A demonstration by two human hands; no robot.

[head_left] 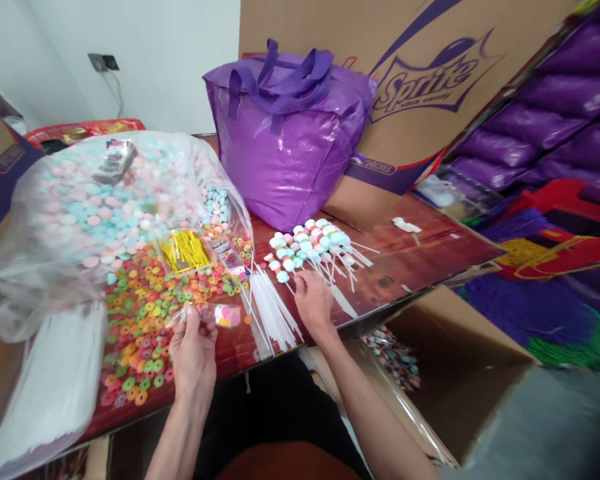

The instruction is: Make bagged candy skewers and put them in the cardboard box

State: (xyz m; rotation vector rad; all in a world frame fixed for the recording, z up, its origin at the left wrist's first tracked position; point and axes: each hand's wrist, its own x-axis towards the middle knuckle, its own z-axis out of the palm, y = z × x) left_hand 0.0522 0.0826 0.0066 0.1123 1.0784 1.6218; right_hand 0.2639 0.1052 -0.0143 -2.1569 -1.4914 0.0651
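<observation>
Ahead, past both hands, a purple bag; just beyond the right hand, marshmallow skewers. Holds a clear wrapper pinched in the left hand. Half-curls the right hand at one stick, too blurred to tell pinch from touch. Could drag skewers askew by catching crossed sticks.

The red-brown table carries coloured rings at the near left, pastel skewers in the middle, and, farther, one purple bag.
</observation>
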